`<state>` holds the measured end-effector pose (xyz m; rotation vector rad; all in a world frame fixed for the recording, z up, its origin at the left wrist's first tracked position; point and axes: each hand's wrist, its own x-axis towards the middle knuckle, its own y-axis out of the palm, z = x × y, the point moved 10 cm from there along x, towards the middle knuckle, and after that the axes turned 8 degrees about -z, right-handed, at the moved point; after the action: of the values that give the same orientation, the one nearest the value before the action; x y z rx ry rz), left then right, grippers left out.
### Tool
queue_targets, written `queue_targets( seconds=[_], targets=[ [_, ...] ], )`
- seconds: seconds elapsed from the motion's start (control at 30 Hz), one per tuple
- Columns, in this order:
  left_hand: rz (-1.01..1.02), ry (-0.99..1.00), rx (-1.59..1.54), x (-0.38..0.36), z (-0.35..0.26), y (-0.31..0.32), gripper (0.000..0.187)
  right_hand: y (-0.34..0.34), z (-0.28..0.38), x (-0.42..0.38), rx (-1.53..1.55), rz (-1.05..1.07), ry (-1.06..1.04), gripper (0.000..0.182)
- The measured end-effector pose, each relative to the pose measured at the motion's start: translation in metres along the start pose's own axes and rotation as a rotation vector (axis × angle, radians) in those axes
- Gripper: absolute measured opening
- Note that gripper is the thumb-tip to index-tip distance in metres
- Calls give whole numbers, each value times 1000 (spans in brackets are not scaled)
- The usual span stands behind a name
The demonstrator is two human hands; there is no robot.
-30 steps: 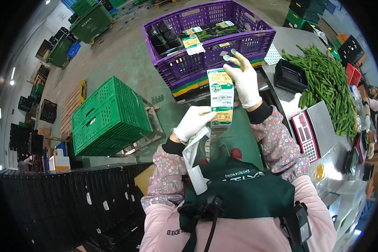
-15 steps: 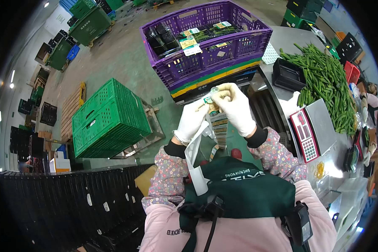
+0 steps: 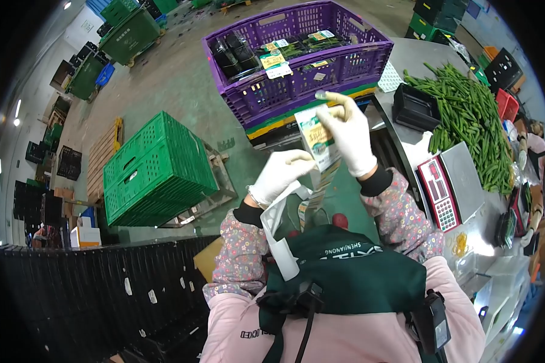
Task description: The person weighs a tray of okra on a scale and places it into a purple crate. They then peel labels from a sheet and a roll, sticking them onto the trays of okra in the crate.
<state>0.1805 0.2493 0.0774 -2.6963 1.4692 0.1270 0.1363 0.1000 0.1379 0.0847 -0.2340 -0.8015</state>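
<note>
The left hand (image 3: 280, 176) has its fingers narrowed on the edge of a label strip (image 3: 315, 134); a white paper tail (image 3: 284, 259) dangles below, and its looseness could make it snag. The strip tilts between both hands, its print blurred and lower folds hard to make out. The right hand (image 3: 351, 136) partly covers its upper edge; whether those fingers grip it I cannot tell. An uneven pull could crease it.

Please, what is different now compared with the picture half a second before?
The right hand has moved up the view and away from the left hand, so more of the label strip shows. The left hand still holds it. The purple crate, okra and digital scale stayed in place.
</note>
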Motion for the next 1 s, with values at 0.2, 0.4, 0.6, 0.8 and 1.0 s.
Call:
queue_targets(
  seconds=[0.2, 0.4, 0.6, 0.8, 1.0],
  targets=[
    [-28, -12, 249, 9, 24, 13, 24, 5, 2, 21, 31, 26, 14, 43],
    [-190, 53, 133, 6, 15, -22, 29, -7, -4, -12, -254, 54, 112, 23],
    [-194, 92, 149, 8, 14, -21, 22, 13, -41, -43, -287, 220, 219, 25],
    [-164, 132, 155, 11, 12, -19, 20, 17, -34, -33, -557, 200, -16, 34],
    [-449, 389, 170, 11, -18, -76, 21, -19, -27, -3, -640, -52, -60, 32]
  ],
)
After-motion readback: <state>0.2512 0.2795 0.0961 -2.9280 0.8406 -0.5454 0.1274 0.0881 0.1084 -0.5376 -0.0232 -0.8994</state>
